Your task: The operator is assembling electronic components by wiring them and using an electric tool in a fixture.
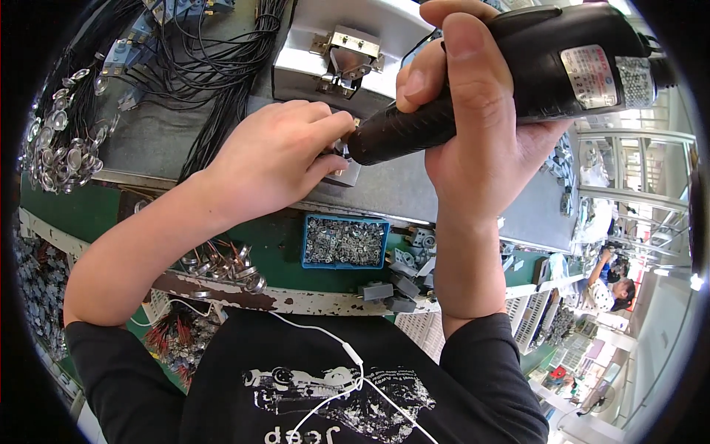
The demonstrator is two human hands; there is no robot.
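Note:
My right hand [481,126] is wrapped around a black electric screwdriver [543,70]. The tool lies slanted, its narrow end pointing left and down toward my left hand [262,155]. Thumb and fingers of the left hand are pinched together right at the screwdriver's tip. Whatever small part they grip is mostly hidden by the fingers and the tool. Under them a grey metal block [346,176] shows at the bench edge. Just beyond stands a metal fixture [351,55] with a brassy clamp-like piece on a pale housing.
A blue tray [345,266] full of small metal pieces sits on the green ledge nearer me. Grey plug-like parts [403,285] lie to its right. Black cables [222,81] and round metal parts [63,148] are heaped at left. Another person [610,292] works far right.

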